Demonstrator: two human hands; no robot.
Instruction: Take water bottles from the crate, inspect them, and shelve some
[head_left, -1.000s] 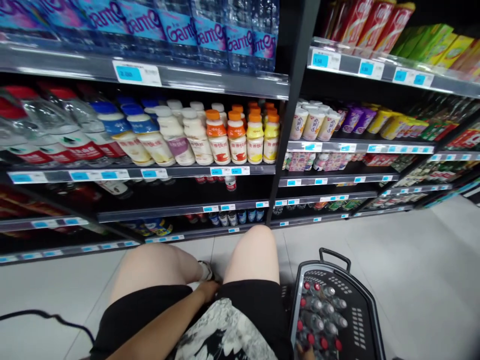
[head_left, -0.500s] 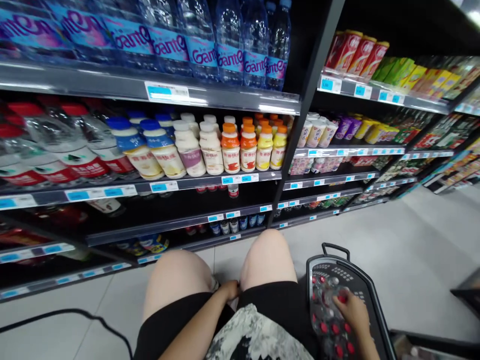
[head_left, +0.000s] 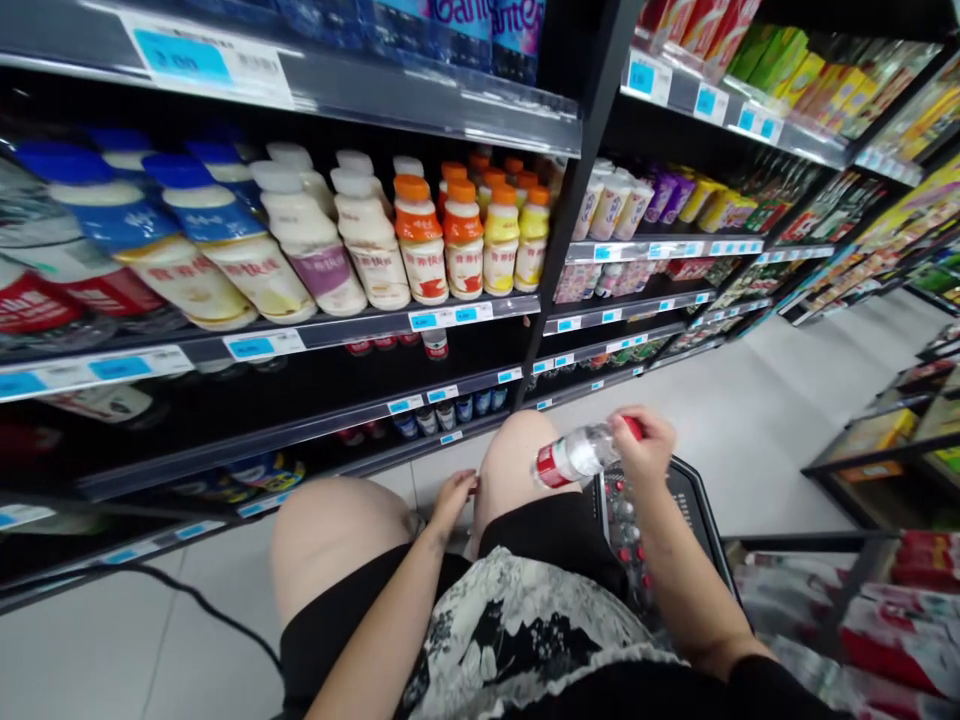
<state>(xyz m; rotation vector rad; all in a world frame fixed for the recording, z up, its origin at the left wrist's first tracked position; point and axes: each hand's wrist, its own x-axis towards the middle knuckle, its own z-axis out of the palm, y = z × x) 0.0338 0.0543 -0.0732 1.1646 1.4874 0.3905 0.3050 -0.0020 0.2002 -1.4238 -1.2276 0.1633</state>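
The right hand (head_left: 645, 445) has just come up out of the black basket (head_left: 691, 492), and now it has a clear bottle (head_left: 579, 455) with it. Half a second ago that hand was down among the bottles there. Its fingers are closed tight round the top of the bottle, by the red cap (head_left: 633, 428). The bottle is tipped on its side, its red label (head_left: 553, 463) end pointing left, in front of the right knee (head_left: 517, 452). So this one bottle is now apart from the others, and more red-capped bottles (head_left: 624, 512) sit in the basket on the floor. The left hand (head_left: 452, 500) is between the knees, close to the right one, with its fingers a bit bent; it is too small to tell if it holds anything. Ahead is a shelf (head_left: 337, 335) with white drink bottles (head_left: 375, 250).
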